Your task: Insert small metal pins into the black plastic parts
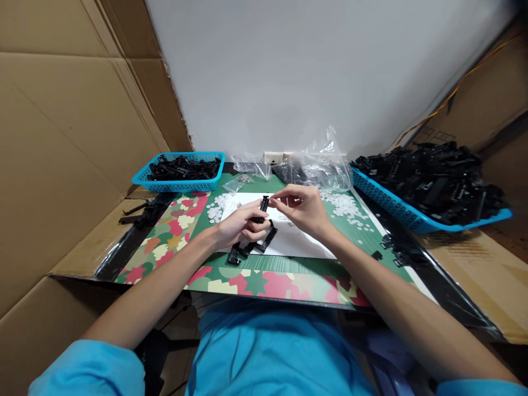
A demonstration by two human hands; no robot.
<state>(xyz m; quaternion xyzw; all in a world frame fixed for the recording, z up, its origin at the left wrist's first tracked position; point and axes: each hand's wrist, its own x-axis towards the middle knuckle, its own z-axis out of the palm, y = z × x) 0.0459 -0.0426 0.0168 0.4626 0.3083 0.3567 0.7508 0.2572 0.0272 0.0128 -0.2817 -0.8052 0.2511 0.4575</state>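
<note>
My left hand is closed around a slim black plastic part, which stands up from the fingers over the white sheet. At the top end of that part, the thumb and forefinger of my right hand are pinched together; whatever is between them is too small to name. Below my left hand, more black plastic parts lie on the sheet's near edge. Small white discs are scattered left of the hands, and another spread of white discs lies to the right.
A blue basket of black parts stands at the back left. At the right, a larger blue basket is heaped with black parts. Clear plastic bags lie against the wall. Loose black parts rest at the left edge.
</note>
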